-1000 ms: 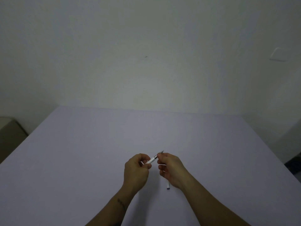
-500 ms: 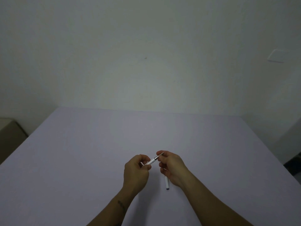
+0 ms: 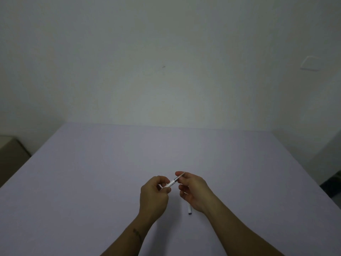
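Wide bare tabletop all round, one white tube beneath the right hand

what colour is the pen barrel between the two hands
The pen barrel is white with a dark band; best seen in the head view.

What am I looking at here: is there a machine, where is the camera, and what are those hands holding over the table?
There is no machine: these are a person's two bare hands. The view comes from one wide-angle camera worn on the person's head, looking forward and down, so the arms enter from the bottom. The left hand and right hand together hold a slim white pen above a lavender table. The left grips its white end and the right pinches its pointed end. A short white piece with a dark end lies on the table, partly hidden under the right hand.
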A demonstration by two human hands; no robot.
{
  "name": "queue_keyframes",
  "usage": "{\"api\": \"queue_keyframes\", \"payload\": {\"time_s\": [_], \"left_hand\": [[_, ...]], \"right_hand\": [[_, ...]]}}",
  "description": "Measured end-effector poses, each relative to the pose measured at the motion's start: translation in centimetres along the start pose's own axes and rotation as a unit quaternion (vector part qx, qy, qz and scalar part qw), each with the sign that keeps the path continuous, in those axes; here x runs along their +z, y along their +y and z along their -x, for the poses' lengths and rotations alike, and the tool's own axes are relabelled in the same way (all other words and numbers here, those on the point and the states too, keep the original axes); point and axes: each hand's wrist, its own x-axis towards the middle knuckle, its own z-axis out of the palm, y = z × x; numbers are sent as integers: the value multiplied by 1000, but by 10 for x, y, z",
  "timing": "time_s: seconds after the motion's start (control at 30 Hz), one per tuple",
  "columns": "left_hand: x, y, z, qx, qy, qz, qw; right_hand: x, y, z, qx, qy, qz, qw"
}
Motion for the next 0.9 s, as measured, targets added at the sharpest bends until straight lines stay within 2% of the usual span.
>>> {"api": "queue_keyframes", "payload": {"time_s": [0.2,0.43,0.63,0.9], "left_hand": [[-1,-1,1,-7,0,5,1000],[-5,-6,0,-5,2,3,1000],[-6,-8,-2,-2,-3,1,1000],[-4,-7,0,-2,-10,1,1000]], "right_hand": [[5,4,0,6,14,5,1000],[6,4,0,12,-20,0,1000],[7,5,-3,3,4,17,1000],[4,6,-2,4,-12,3,1000]]}}
